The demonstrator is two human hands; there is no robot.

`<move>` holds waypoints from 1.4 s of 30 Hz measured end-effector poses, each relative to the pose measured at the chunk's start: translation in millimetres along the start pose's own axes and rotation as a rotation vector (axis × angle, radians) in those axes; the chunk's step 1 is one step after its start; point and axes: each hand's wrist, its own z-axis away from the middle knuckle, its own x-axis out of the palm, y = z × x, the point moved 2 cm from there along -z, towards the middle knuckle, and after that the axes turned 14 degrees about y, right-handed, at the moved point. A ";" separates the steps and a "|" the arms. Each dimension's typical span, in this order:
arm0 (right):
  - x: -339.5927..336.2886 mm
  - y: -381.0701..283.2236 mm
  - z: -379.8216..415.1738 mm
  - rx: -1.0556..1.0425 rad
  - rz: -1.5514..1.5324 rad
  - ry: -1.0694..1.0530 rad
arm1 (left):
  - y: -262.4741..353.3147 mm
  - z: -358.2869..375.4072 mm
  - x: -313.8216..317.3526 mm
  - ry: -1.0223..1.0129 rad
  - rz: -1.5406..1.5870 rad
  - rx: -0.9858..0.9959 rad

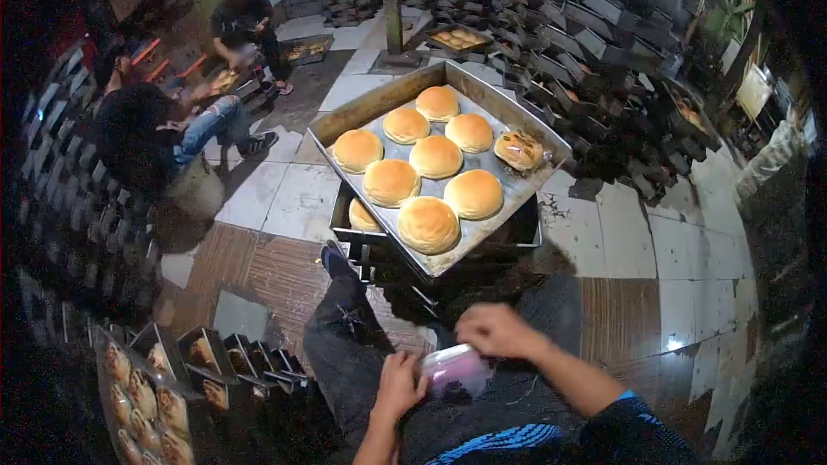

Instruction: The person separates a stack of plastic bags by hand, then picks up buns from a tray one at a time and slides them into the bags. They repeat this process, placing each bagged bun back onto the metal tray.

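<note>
Low in the head view, my left hand (pixel 401 386) has its fingers closed on the left end of a clear plastic packet (pixel 457 368) with a pinkish part. At the packet's upper right is my right hand (pixel 493 330), its fingers curled; what they hold, if anything, is too small to tell. Beyond both hands a metal tray (pixel 370 112) rests on stacked trays. On it are several round golden buns (pixel 435 157) without wrapping and, in its right corner, one bun in clear plastic (pixel 519 151).
Stacked dark trays (pixel 594 52) line the back and right. A tray of wrapped buns (pixel 142 400) is at the lower left. Two people (pixel 241 21) sit at the upper left. More trays of buns (pixel 459 38) lie on the floor near a wooden post (pixel 392 0).
</note>
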 end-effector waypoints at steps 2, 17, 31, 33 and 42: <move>49.5 24.8 34.5 -0.015 0.105 -0.106 | 1.0 7.3 1.0 -0.022 0.002 0.010; 58.0 62.7 58.0 0.202 -0.058 -0.146 | 3.4 -1.3 18.4 0.019 0.282 0.051; 32.7 6.7 49.4 -0.232 0.100 0.461 | 14.6 -0.8 15.3 0.227 0.228 -0.104; -8.2 -31.5 37.4 -0.050 -0.005 0.744 | -10.9 -5.7 15.7 0.011 0.347 -0.028; -24.3 -83.2 -10.6 -0.229 0.075 0.686 | -9.7 -56.0 -13.2 0.711 1.118 -0.744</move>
